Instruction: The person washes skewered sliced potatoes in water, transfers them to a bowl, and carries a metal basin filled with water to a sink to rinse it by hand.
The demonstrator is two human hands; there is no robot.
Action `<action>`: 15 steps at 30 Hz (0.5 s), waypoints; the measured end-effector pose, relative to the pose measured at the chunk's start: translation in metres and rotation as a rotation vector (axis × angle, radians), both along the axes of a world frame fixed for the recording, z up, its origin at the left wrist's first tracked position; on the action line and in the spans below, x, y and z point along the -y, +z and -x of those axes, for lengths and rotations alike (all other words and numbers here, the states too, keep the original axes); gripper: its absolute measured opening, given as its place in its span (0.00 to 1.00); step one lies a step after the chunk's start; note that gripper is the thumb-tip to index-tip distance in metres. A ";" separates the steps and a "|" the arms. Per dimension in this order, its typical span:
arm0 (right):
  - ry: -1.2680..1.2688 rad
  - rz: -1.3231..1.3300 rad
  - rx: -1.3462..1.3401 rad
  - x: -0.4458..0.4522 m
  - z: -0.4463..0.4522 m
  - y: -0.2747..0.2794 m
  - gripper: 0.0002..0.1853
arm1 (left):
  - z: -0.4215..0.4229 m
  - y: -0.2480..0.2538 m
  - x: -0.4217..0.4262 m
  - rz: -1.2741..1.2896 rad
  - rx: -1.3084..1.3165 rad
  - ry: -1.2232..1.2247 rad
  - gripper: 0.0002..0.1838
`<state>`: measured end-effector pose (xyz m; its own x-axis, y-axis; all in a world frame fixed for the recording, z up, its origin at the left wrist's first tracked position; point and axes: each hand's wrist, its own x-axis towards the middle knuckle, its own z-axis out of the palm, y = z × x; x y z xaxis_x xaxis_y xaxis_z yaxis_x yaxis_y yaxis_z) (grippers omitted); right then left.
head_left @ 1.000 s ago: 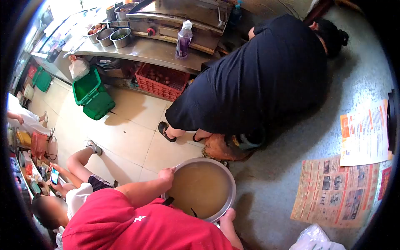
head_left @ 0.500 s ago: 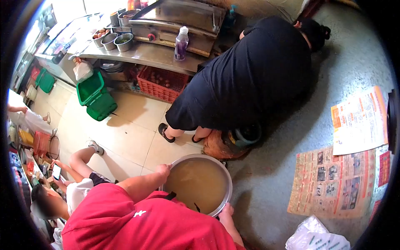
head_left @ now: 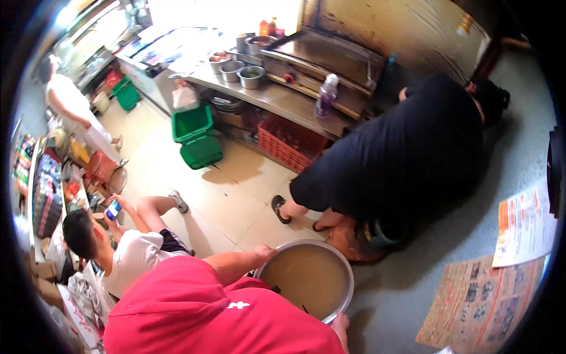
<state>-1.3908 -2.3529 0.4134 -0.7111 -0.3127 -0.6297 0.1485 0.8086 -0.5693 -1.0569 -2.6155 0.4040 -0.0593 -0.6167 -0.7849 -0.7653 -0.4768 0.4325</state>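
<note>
A wide metal basin (head_left: 349,266) full of cloudy, brownish liquid is in front of my red shirt. My left hand (head_left: 265,252) is closed on its rim at the left. At the lower right, my right hand (head_left: 339,323) grips the opposite side of the rim, partly hidden by my sleeve. Small dark strips show at the basin's near edge; I cannot make out what they are. Just beyond the basin, an orange-brown object (head_left: 351,241) lies by the feet of a person in dark clothes (head_left: 389,153), who bends forward at the counter.
A seated person (head_left: 138,253) holds a phone at the left; another stands farther back. A green bin (head_left: 200,152) and red crate (head_left: 283,143) are by the steel counter (head_left: 274,97), which bears metal pots and a purple bottle (head_left: 326,97). Posters (head_left: 480,301) hang on the right wall.
My view has turned left, so the scene sits farther right in it and more of the left side shows. Both my hands are still on the basin.
</note>
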 end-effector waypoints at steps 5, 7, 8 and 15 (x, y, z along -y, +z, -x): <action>0.758 -0.239 -0.361 -0.023 0.072 -0.087 0.25 | 0.007 0.052 0.001 -0.013 0.021 0.015 0.26; 0.889 -0.273 -0.390 -0.016 0.070 -0.069 0.24 | 0.005 0.045 -0.004 0.000 -0.028 0.038 0.27; 0.813 -0.278 -0.333 -0.013 0.069 -0.064 0.24 | 0.004 0.042 -0.004 0.020 -0.026 -0.001 0.27; 0.648 -0.345 -0.242 0.004 0.055 -0.032 0.20 | 0.005 0.023 -0.003 0.056 0.057 -0.076 0.17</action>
